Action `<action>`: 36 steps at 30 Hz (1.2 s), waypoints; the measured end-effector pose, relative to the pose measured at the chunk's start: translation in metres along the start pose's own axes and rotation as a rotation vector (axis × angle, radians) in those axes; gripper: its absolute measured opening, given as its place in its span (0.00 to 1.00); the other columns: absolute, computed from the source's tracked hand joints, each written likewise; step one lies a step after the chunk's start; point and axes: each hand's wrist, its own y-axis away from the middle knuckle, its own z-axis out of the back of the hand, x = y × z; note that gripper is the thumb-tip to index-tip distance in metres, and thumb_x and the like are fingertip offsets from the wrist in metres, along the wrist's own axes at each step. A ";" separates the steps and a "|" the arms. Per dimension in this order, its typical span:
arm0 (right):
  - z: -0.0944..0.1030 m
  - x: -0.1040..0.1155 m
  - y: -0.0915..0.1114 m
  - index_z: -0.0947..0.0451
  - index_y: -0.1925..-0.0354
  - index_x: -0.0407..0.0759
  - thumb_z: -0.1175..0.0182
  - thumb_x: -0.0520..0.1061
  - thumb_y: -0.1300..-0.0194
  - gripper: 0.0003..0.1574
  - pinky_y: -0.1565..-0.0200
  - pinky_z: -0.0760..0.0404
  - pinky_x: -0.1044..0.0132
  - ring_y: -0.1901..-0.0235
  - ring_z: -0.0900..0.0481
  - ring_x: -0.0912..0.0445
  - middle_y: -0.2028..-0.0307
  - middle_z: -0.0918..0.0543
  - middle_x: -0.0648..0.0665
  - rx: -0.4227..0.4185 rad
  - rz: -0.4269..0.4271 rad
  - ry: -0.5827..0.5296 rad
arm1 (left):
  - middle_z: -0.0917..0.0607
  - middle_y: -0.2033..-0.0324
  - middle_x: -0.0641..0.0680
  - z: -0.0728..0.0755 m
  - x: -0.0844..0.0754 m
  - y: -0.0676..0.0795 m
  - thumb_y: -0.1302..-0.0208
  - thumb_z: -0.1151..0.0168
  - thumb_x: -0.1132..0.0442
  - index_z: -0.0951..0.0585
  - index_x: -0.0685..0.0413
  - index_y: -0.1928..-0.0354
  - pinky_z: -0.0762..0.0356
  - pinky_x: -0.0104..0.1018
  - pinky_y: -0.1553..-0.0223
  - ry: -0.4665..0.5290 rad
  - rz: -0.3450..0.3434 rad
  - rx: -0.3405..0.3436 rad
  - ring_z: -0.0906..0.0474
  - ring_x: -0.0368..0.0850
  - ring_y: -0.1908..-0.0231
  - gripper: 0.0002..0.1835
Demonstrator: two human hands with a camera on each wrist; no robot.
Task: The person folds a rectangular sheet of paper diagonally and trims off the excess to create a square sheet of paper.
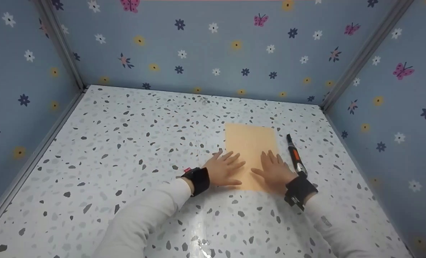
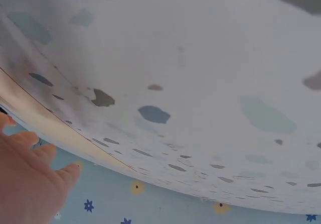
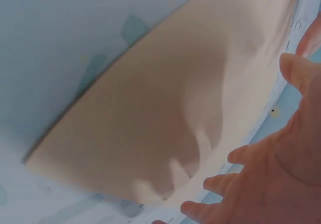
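Two bare hands over a sheet of pale orange paper on a speckled counter (image 1: 145, 143). The paper (image 1: 250, 139) lies flat, right of the counter's middle as seen from the head, its far half uncovered. The left hand (image 1: 227, 170), palm down, reaches over the paper's left edge, its fingers spread and extended; the right hand (image 1: 274, 172) lies over the near right part, its fingers likewise extended, the thumb apart and directed toward the left hand. Neither hand pinches anything; whether the fingertips touch the paper cannot be told. A slender black-and-orange tool (image 1: 296, 156) lies just beside the paper's right edge, its near end by the black right wristband (image 1: 301, 191). A matching left wristband (image 1: 198, 181) meets a white sleeve (image 1: 152, 208). Blue flowered panels (image 1: 198, 46) enclose the counter.
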 end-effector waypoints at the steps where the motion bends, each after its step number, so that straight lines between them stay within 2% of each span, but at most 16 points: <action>1: -0.001 0.001 0.001 0.66 0.19 0.34 0.62 0.73 0.22 0.59 0.25 0.59 0.23 0.21 0.66 0.25 0.19 0.66 0.28 0.005 0.002 -0.013 | 0.46 0.18 0.53 -0.001 -0.001 -0.001 0.27 0.56 0.28 0.43 0.38 0.19 0.53 0.59 0.18 0.015 -0.002 -0.002 0.50 0.55 0.18 0.42; 5: -0.006 0.002 0.001 0.66 0.18 0.34 0.60 0.73 0.23 0.59 0.24 0.61 0.25 0.21 0.67 0.25 0.19 0.66 0.28 0.026 0.003 -0.055 | 0.45 0.18 0.55 -0.002 -0.004 -0.003 0.27 0.55 0.30 0.43 0.41 0.19 0.52 0.60 0.18 0.067 0.003 -0.001 0.49 0.57 0.18 0.42; 9: -0.008 0.004 0.001 0.63 0.18 0.35 0.56 0.74 0.25 0.61 0.25 0.62 0.23 0.22 0.67 0.23 0.19 0.67 0.26 0.046 -0.007 -0.063 | 0.47 0.18 0.56 0.000 -0.007 0.001 0.26 0.54 0.33 0.44 0.42 0.19 0.53 0.60 0.18 0.090 0.010 0.042 0.52 0.58 0.18 0.41; 15: -0.008 0.007 0.002 0.65 0.18 0.37 0.52 0.81 0.33 0.71 0.29 0.66 0.19 0.22 0.70 0.24 0.20 0.70 0.27 0.069 -0.029 -0.068 | 0.46 0.18 0.59 0.006 -0.010 0.006 0.25 0.53 0.35 0.42 0.46 0.19 0.51 0.60 0.18 0.094 -0.002 0.045 0.50 0.60 0.18 0.40; 22: -0.018 0.004 -0.004 0.69 0.18 0.39 0.54 0.90 0.42 0.80 0.27 0.71 0.22 0.22 0.74 0.25 0.20 0.74 0.28 0.065 -0.023 -0.067 | 0.47 0.18 0.60 0.005 -0.007 0.010 0.25 0.53 0.35 0.44 0.46 0.19 0.53 0.60 0.18 0.114 -0.005 0.050 0.52 0.62 0.18 0.41; 26: -0.019 0.008 -0.006 0.71 0.18 0.39 0.56 0.88 0.39 0.78 0.28 0.75 0.23 0.23 0.78 0.23 0.21 0.77 0.27 0.087 0.002 -0.064 | 0.49 0.18 0.61 0.004 -0.003 0.013 0.25 0.53 0.35 0.44 0.47 0.19 0.55 0.60 0.18 0.128 -0.009 0.053 0.54 0.62 0.18 0.41; 30: -0.015 0.014 -0.006 0.71 0.18 0.39 0.55 0.84 0.35 0.74 0.27 0.74 0.24 0.23 0.78 0.23 0.21 0.77 0.26 0.098 0.011 -0.047 | 0.49 0.18 0.62 0.005 0.001 0.017 0.25 0.52 0.35 0.44 0.48 0.19 0.55 0.61 0.18 0.144 -0.015 0.048 0.54 0.64 0.18 0.41; 36: -0.016 0.022 -0.011 0.71 0.18 0.40 0.54 0.84 0.35 0.73 0.26 0.74 0.25 0.22 0.78 0.25 0.21 0.77 0.27 0.099 0.028 -0.037 | 0.50 0.18 0.60 -0.001 0.011 0.020 0.26 0.52 0.34 0.45 0.45 0.18 0.58 0.59 0.17 0.144 0.013 0.047 0.56 0.62 0.17 0.42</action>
